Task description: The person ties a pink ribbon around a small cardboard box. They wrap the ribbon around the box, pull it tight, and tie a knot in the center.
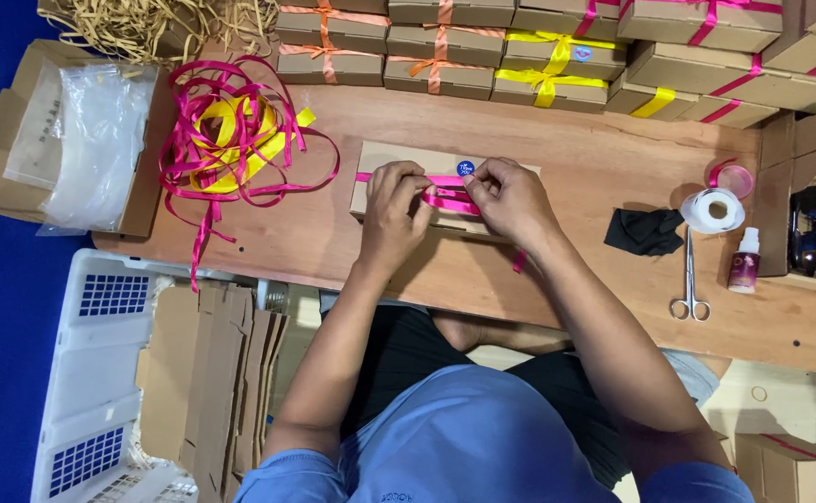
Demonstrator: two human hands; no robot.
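Nearest to me is my blue shirt [482, 438], then my two forearms going up to the wooden table [576, 177]; my left hand [391, 216] is closed, it pinches the pink ribbon [445, 197] on the top of a flat cardboard box [380, 154]; my right hand [510, 197] pinches the same ribbon, just beside the round blue sticker [465, 169]; loose pink and yellow ribbons [231, 140] lie at the left; scissors [689, 289], a sticker roll [713, 210] and a small bottle [745, 263] lie at the right; tied boxes [445, 51] are stacked at the far edge.
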